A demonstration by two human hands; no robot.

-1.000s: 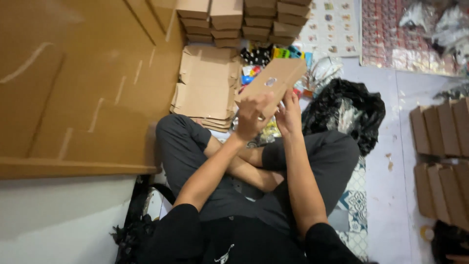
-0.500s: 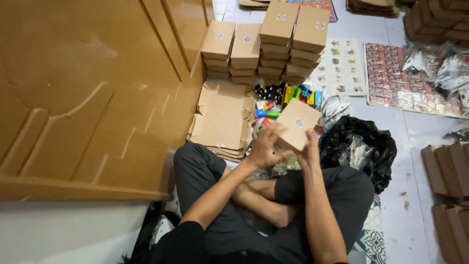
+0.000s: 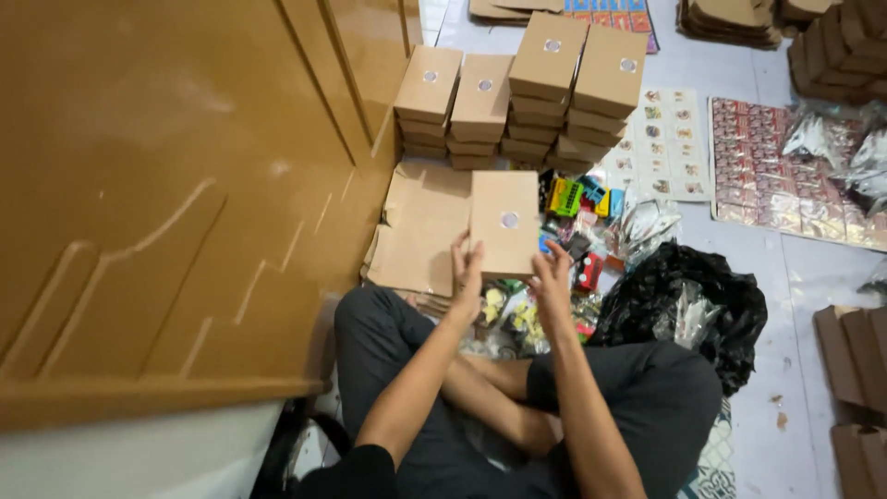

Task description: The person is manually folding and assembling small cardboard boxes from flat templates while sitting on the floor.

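Note:
I hold a flat brown cardboard box (image 3: 504, 222) with a small round sticker on its lid, out in front of me above my crossed legs. My left hand (image 3: 467, 270) grips its lower left corner and my right hand (image 3: 551, 273) grips its lower right edge. Beyond the box stand stacks of like brown boxes (image 3: 517, 97) on the floor. A pile of flat unfolded cardboard sheets (image 3: 420, 231) lies just left of the held box.
A large brown wooden panel (image 3: 176, 185) fills the left side. Small colourful toys (image 3: 577, 208) and a black plastic bag (image 3: 688, 300) lie to the right, with printed sheets (image 3: 785, 171) and more cardboard stacks (image 3: 855, 370) farther right.
The box has turned from tilted to upright and square to me, and moved left and forward. My view has shifted so more of the box stacks shows.

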